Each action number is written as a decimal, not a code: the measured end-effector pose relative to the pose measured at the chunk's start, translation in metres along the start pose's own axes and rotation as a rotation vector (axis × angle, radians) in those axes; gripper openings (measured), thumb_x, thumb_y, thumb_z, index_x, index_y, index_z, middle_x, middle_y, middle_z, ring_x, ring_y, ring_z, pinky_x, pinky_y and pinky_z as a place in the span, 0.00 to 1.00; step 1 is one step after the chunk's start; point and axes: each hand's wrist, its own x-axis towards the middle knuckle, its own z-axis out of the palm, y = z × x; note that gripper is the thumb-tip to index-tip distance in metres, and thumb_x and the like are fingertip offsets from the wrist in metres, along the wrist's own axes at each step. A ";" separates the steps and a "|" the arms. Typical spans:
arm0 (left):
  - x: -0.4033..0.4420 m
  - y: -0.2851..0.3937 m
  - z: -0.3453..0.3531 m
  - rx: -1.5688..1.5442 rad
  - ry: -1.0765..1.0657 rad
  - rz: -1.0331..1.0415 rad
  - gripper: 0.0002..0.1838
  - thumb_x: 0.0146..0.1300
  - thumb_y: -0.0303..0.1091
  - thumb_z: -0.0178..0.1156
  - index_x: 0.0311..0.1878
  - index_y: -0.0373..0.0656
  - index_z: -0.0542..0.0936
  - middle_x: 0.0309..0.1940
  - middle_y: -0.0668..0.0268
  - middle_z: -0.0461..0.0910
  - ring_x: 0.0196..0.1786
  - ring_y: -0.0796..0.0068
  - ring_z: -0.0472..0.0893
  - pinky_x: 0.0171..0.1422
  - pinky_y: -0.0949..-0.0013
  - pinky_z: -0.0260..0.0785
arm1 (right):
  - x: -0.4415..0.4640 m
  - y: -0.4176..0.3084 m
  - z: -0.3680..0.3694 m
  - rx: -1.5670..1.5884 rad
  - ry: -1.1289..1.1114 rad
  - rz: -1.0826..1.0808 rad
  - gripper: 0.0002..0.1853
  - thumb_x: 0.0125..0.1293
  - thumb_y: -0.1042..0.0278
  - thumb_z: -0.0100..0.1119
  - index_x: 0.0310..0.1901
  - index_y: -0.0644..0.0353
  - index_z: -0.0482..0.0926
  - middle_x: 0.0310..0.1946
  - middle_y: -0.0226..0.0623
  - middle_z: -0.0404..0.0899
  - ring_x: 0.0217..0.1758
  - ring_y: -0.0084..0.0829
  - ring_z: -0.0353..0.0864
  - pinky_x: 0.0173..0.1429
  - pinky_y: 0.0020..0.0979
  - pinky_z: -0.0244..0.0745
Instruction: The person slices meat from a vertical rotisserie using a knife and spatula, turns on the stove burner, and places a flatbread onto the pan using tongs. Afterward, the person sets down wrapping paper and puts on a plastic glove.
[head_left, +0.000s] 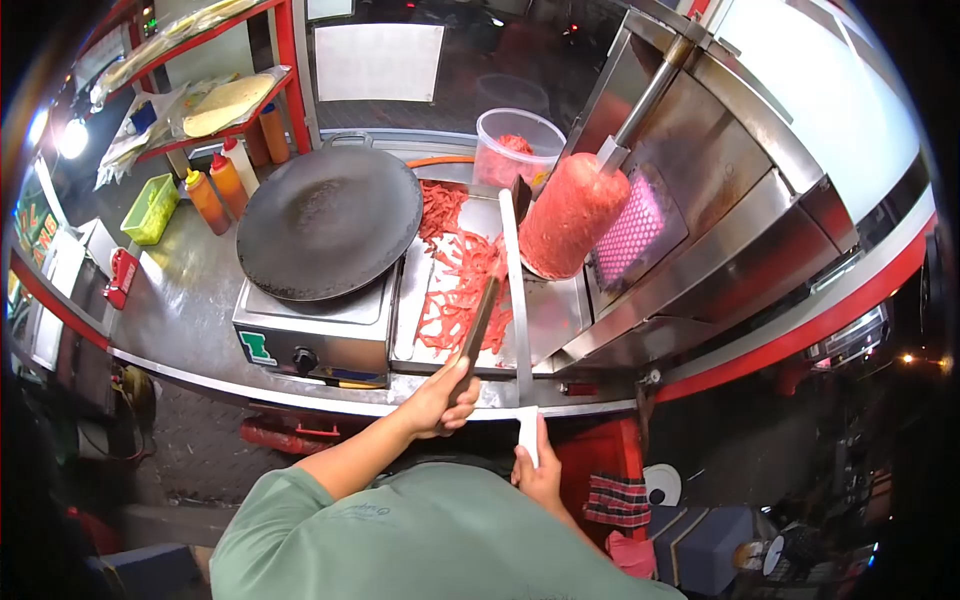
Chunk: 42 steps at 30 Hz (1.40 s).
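My left hand (440, 400) is closed around a long, narrow brownish utensil (480, 325), whose kind I cannot make out. Its far end is over shredded red meat (455, 295) on a metal tray. My right hand (541, 472) grips the white handle of a long knife (517, 300). The blade points away from me, with its tip close to the left side of a large cone of red meat (575, 218) on an upright spit (650, 90). Whether the blade touches the cone cannot be made out.
Left of the tray, a black round griddle (330, 220) sits on a gas stove (315, 335). Sauce bottles (207, 200) and a green basket (150, 210) stand further left. A clear tub (518, 150) is behind the tray; the metal grill housing (720, 200) rises at right.
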 end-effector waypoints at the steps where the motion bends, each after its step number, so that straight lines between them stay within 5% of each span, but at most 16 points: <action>1: -0.010 -0.002 -0.002 0.057 0.049 0.002 0.25 0.86 0.59 0.41 0.72 0.53 0.67 0.27 0.73 0.64 0.17 0.85 0.61 0.20 0.77 0.59 | -0.002 0.004 -0.001 -0.069 0.048 0.012 0.34 0.78 0.78 0.54 0.83 0.63 0.58 0.54 0.45 0.84 0.33 0.24 0.82 0.39 0.27 0.80; 2: -0.018 -0.004 -0.008 0.153 0.004 0.014 0.26 0.87 0.56 0.41 0.80 0.62 0.54 0.28 0.72 0.64 0.18 0.84 0.62 0.22 0.76 0.60 | 0.018 0.018 -0.006 -0.240 0.084 -0.237 0.34 0.79 0.77 0.54 0.83 0.62 0.58 0.54 0.42 0.82 0.29 0.19 0.76 0.33 0.24 0.75; 4: -0.035 -0.012 -0.015 0.340 -0.051 0.051 0.36 0.88 0.48 0.40 0.88 0.71 0.34 0.30 0.71 0.64 0.21 0.81 0.63 0.26 0.74 0.65 | 0.059 0.003 0.001 -0.336 0.196 -0.434 0.32 0.78 0.78 0.55 0.81 0.65 0.61 0.56 0.46 0.80 0.36 0.26 0.77 0.40 0.28 0.74; 8: -0.059 -0.017 0.006 0.521 0.057 0.070 0.35 0.88 0.40 0.40 0.89 0.65 0.38 0.28 0.70 0.65 0.21 0.81 0.65 0.28 0.73 0.68 | 0.102 -0.033 0.015 -0.388 0.365 -0.475 0.28 0.76 0.80 0.58 0.76 0.73 0.68 0.57 0.59 0.81 0.57 0.51 0.83 0.63 0.41 0.77; 11: -0.059 -0.015 0.008 0.623 0.057 0.151 0.36 0.88 0.41 0.41 0.89 0.58 0.37 0.24 0.72 0.62 0.20 0.80 0.63 0.27 0.73 0.66 | 0.072 0.010 0.003 -0.494 0.403 -0.573 0.29 0.75 0.81 0.58 0.76 0.71 0.68 0.54 0.58 0.81 0.54 0.52 0.83 0.60 0.44 0.78; 13: -0.052 -0.018 -0.003 0.644 0.064 0.136 0.36 0.87 0.41 0.42 0.89 0.59 0.37 0.24 0.72 0.63 0.21 0.79 0.64 0.27 0.71 0.67 | 0.026 0.041 -0.002 -0.322 0.383 -0.243 0.29 0.76 0.81 0.57 0.77 0.71 0.67 0.53 0.58 0.81 0.51 0.53 0.82 0.57 0.45 0.79; 15: -0.046 -0.016 -0.007 0.674 0.092 0.081 0.37 0.87 0.41 0.43 0.89 0.59 0.38 0.24 0.71 0.64 0.21 0.79 0.65 0.28 0.70 0.68 | 0.033 0.057 -0.008 -0.450 0.376 -0.565 0.31 0.78 0.81 0.54 0.80 0.65 0.63 0.60 0.47 0.75 0.31 0.20 0.72 0.27 0.22 0.69; 19: -0.061 -0.021 0.002 0.655 0.071 -0.004 0.38 0.87 0.41 0.45 0.89 0.62 0.36 0.26 0.70 0.66 0.22 0.78 0.68 0.30 0.67 0.71 | 0.099 -0.020 0.015 -0.550 0.433 -0.598 0.29 0.77 0.79 0.57 0.78 0.69 0.65 0.52 0.53 0.79 0.52 0.47 0.79 0.59 0.40 0.76; 23: -0.067 -0.014 -0.004 0.713 0.065 -0.015 0.39 0.87 0.42 0.45 0.89 0.63 0.35 0.26 0.70 0.66 0.22 0.78 0.68 0.31 0.67 0.72 | 0.077 0.021 0.006 -0.629 0.450 -0.650 0.30 0.78 0.79 0.56 0.79 0.68 0.64 0.57 0.54 0.78 0.46 0.39 0.80 0.50 0.36 0.79; 26: -0.065 -0.011 -0.006 0.711 0.045 -0.004 0.39 0.87 0.43 0.44 0.89 0.62 0.34 0.26 0.70 0.66 0.23 0.78 0.69 0.32 0.67 0.72 | 0.015 0.058 0.001 -0.269 0.391 -0.232 0.28 0.77 0.80 0.56 0.76 0.73 0.66 0.54 0.58 0.80 0.50 0.53 0.82 0.58 0.44 0.80; 29: -0.064 -0.012 -0.004 0.716 0.050 -0.005 0.39 0.87 0.42 0.44 0.89 0.61 0.33 0.26 0.69 0.67 0.22 0.78 0.69 0.31 0.66 0.72 | 0.058 0.032 0.001 -0.548 0.430 -0.606 0.28 0.77 0.79 0.57 0.76 0.72 0.67 0.53 0.58 0.80 0.49 0.53 0.82 0.57 0.44 0.80; 30: -0.062 -0.012 -0.002 0.734 0.059 -0.006 0.39 0.87 0.42 0.44 0.89 0.61 0.33 0.26 0.69 0.67 0.22 0.77 0.70 0.31 0.66 0.71 | 0.074 0.030 -0.003 -0.572 0.378 -0.509 0.30 0.78 0.78 0.56 0.78 0.70 0.64 0.59 0.58 0.79 0.46 0.42 0.83 0.48 0.36 0.79; 33: -0.052 -0.019 -0.004 0.742 0.054 0.014 0.39 0.87 0.42 0.44 0.89 0.60 0.32 0.24 0.69 0.67 0.20 0.75 0.70 0.29 0.65 0.71 | 0.094 -0.010 0.007 -0.606 0.382 -0.527 0.30 0.77 0.79 0.56 0.78 0.70 0.64 0.58 0.61 0.79 0.56 0.54 0.82 0.62 0.44 0.76; 35: -0.051 -0.016 0.000 0.757 0.043 0.060 0.39 0.87 0.42 0.43 0.89 0.58 0.32 0.23 0.70 0.67 0.19 0.75 0.69 0.28 0.65 0.70 | 0.072 0.009 0.007 -0.637 0.419 -0.600 0.31 0.77 0.79 0.57 0.79 0.70 0.63 0.57 0.60 0.79 0.53 0.53 0.82 0.60 0.44 0.78; 39: -0.048 -0.014 0.002 0.760 0.051 0.047 0.39 0.87 0.41 0.43 0.89 0.57 0.32 0.24 0.70 0.66 0.20 0.76 0.68 0.29 0.67 0.70 | 0.002 0.079 -0.003 -0.473 0.388 -0.346 0.31 0.76 0.78 0.59 0.77 0.71 0.66 0.54 0.61 0.80 0.52 0.56 0.83 0.58 0.45 0.79; 42: -0.050 -0.014 0.005 0.731 0.034 0.049 0.39 0.87 0.39 0.43 0.88 0.58 0.31 0.24 0.70 0.63 0.21 0.76 0.66 0.28 0.68 0.71 | 0.053 0.019 0.009 -0.577 0.405 -0.536 0.30 0.76 0.77 0.59 0.77 0.70 0.66 0.55 0.61 0.80 0.53 0.56 0.83 0.59 0.44 0.78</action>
